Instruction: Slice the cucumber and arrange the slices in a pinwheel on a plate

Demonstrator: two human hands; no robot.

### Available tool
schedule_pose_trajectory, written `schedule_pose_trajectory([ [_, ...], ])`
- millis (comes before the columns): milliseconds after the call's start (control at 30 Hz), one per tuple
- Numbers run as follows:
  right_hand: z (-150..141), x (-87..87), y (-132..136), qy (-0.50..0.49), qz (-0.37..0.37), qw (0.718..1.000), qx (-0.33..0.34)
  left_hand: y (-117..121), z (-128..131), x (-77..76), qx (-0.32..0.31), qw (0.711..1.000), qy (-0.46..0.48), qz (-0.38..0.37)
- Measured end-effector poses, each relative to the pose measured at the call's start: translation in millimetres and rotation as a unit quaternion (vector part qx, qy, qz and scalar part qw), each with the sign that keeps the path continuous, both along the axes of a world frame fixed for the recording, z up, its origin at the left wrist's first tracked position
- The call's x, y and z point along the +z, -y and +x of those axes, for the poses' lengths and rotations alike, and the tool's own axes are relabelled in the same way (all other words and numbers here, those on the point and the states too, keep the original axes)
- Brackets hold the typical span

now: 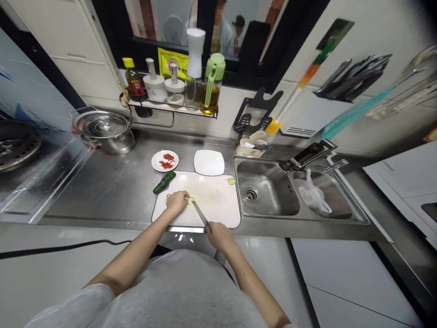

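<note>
My right hand (219,236) grips the handle of a knife (200,213), whose blade points up and left across the white cutting board (221,209). Curled over a piece of cucumber, my left hand (176,202) presses on the board and hides most of that piece. A pale slice (190,200) lies right by the blade's tip and my left fingertips. Across the board's upper left edge rests a dark green cucumber length (164,182). A small cut-off end (231,181) sits in the upper right corner.
Behind the board stand a plate of chopped red bits (157,162) and a white square plate (209,162). To the right is a double sink (269,209) with a plastic bag (312,196). A lidded steel pot (118,141) and a seasoning rack (164,107) are at the back left.
</note>
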State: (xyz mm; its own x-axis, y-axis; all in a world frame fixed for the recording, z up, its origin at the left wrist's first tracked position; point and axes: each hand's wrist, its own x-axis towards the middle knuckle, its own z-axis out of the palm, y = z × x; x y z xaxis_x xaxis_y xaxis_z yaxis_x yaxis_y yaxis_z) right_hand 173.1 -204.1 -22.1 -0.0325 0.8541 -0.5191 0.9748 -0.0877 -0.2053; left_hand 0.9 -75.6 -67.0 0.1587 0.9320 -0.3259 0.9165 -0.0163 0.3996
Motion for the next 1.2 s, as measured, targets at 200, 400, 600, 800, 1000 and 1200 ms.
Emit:
schedule_pose_trajectory([
  [200, 0, 1.8, -12, 0.008, -0.035, 0.999, 0.004, 0, 1, 0.4, -0.001, 1.000, 0.000, 0.001],
  [400, 3, 0.8, -17, 0.009, -0.032, 0.999, 0.023, -2, 1, -0.1, -0.002, 1.000, -0.001, -0.003],
  [600, -1, 2.7, -24, 0.013, -0.040, 0.999, 0.025, -2, 1, -0.7, -0.001, 1.000, 0.006, -0.009],
  [800, -4, 4.1, -28, 0.010, -0.039, 0.999, 0.023, -2, 1, 0.8, 0.001, 1.000, 0.010, -0.013],
  [1000, -4, 7.2, -29, 0.010, -0.052, 0.998, 0.018, -2, 0, 1.4, -0.001, 1.000, 0.014, -0.016],
  [1200, -4, 6.4, -29, 0.008, -0.052, 0.998, 0.022, -2, 0, 0.0, -0.002, 1.000, 0.006, -0.014],
])
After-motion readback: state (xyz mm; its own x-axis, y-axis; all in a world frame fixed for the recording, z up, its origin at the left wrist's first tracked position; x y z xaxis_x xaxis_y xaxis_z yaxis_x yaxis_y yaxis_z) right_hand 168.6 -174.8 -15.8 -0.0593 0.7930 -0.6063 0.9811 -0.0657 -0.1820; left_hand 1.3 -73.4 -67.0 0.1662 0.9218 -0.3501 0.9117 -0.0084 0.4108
